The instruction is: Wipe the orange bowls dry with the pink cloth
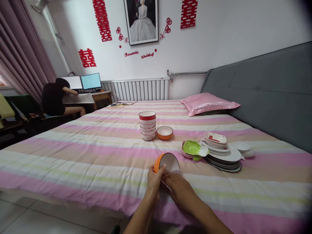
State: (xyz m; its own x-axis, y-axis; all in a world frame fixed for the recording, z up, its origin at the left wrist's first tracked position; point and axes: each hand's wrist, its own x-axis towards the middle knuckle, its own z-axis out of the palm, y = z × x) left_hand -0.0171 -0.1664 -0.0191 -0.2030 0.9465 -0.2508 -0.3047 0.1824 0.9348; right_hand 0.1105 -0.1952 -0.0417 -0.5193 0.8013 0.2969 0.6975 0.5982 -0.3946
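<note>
An orange bowl with a white inside point(170, 162) is tilted on its side above the near part of the striped bed. My left hand point(154, 179) grips its left rim, thumb over the edge. Fingers of my right hand point(179, 188) lie at the bowl's lower inside; they are blurred, and whether they hold anything is hidden. Farther back, a stack of white and red bowls point(147, 126) stands beside another orange bowl point(165, 133), which is upright. On the right are green leaf-shaped dishes point(194, 148) and a pile of plates point(232, 154) topped with small white and red dishes point(215, 138).
A pink pillow point(209, 103) rests by the grey headboard point(263, 78). Cables point(120, 104) lie at the bed's far edge. A person point(57, 97) sits at a desk with monitors point(91, 81) on the far left. The bed's near edge is just below my hands.
</note>
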